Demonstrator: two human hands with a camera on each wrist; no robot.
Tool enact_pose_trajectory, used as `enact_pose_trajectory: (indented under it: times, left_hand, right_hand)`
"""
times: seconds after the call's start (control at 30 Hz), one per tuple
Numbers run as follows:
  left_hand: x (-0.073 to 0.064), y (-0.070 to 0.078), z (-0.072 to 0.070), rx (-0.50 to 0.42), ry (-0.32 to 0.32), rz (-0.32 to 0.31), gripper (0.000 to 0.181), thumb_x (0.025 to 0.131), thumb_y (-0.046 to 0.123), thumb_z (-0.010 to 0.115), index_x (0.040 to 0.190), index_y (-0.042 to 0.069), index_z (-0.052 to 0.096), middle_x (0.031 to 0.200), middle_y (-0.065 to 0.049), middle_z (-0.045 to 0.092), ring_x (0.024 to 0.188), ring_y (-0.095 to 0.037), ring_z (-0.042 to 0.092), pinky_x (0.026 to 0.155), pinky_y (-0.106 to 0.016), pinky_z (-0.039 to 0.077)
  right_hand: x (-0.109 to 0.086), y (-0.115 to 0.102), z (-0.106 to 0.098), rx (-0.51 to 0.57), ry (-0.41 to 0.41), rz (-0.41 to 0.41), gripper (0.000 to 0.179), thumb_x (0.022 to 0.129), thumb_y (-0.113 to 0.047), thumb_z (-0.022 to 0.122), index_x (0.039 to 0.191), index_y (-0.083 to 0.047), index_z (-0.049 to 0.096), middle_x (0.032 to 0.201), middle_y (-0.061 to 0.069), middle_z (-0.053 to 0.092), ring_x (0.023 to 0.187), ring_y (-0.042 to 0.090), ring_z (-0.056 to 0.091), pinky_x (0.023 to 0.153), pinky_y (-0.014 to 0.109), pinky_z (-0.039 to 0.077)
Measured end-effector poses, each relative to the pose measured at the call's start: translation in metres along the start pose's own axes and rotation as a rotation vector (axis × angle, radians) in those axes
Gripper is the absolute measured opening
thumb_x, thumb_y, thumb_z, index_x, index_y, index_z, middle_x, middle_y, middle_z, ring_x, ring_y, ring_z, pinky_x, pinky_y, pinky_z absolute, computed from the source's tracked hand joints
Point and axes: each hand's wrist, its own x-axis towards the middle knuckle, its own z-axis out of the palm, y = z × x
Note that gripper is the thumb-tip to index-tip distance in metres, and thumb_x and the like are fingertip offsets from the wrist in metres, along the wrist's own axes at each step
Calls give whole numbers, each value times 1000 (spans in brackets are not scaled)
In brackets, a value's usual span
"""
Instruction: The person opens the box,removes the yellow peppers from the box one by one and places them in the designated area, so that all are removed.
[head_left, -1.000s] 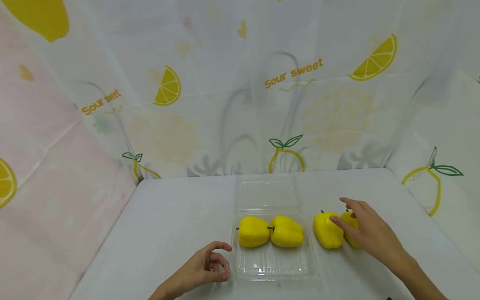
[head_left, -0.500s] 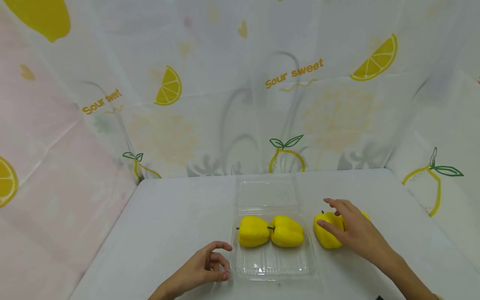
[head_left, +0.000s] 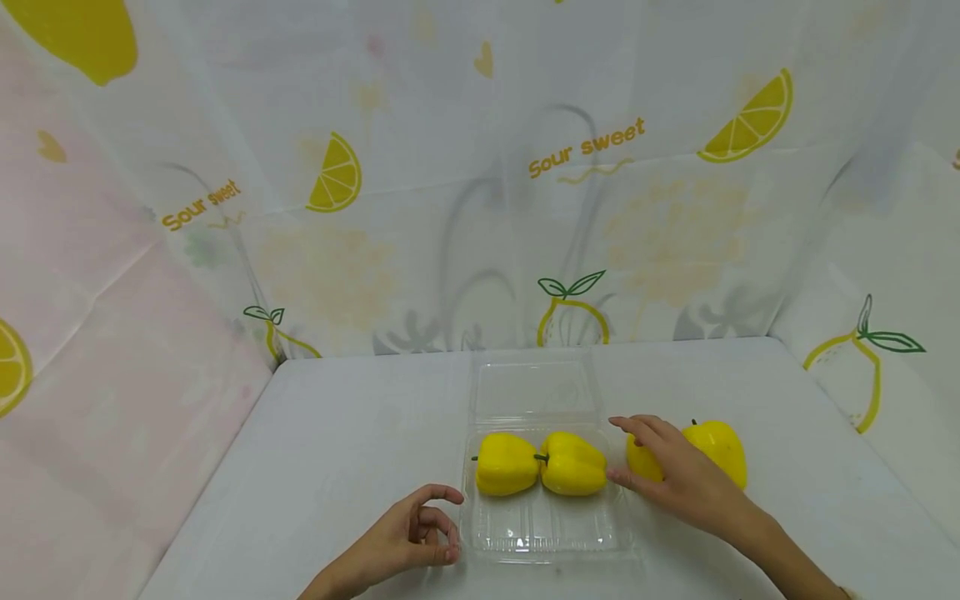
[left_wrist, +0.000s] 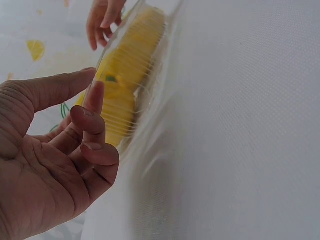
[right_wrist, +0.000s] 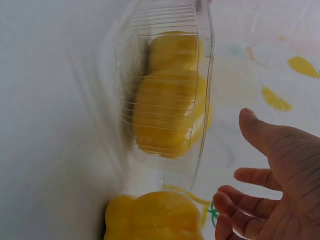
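A clear plastic clamshell tray point(head_left: 547, 533) lies open, its lid point(head_left: 534, 387) flat behind it. Two yellow bell peppers point(head_left: 506, 463) point(head_left: 573, 463) lie side by side in the tray's far half. Just right of the tray is a third pepper point(head_left: 640, 458), mostly covered by my right hand point(head_left: 660, 468), whose fingers are spread over it and point at the tray. In the right wrist view that hand point(right_wrist: 260, 175) is open beside the pepper point(right_wrist: 152, 215). A fourth pepper point(head_left: 717, 450) lies further right. My left hand point(head_left: 438, 521) rests loosely curled at the tray's front left corner, holding nothing.
The white table point(head_left: 337, 450) is walled by a lemon-print curtain point(head_left: 585, 208) at the back and both sides. The tray's near half point(head_left: 525, 521) holds nothing.
My right hand has moved left, off the far right pepper and over the one next to the tray. The left hand has stayed put.
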Motion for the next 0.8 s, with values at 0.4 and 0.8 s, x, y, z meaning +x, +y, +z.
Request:
enact_pose_trajectory:
  times: [0.4, 0.8]
  left_hand:
    - [1, -1, -1, 2, -5, -7, 61, 87, 12, 76, 136, -3, 42, 97, -11, 69, 69, -13, 55, 67, -22, 48]
    - [1, -2, -1, -3, 11, -16, 59, 88, 8, 75, 136, -2, 42, 96, -12, 69, 68, -14, 54, 65, -22, 47]
  right_hand:
    - [4, -6, 12, 3, -5, -72, 65, 83, -54, 74, 138, -27, 53, 131, -6, 54, 112, 18, 57, 90, 44, 50]
    - [8, -11, 21, -25, -34, -104, 67, 82, -51, 76, 139, -23, 54, 132, -3, 55, 117, 21, 55, 94, 46, 48]
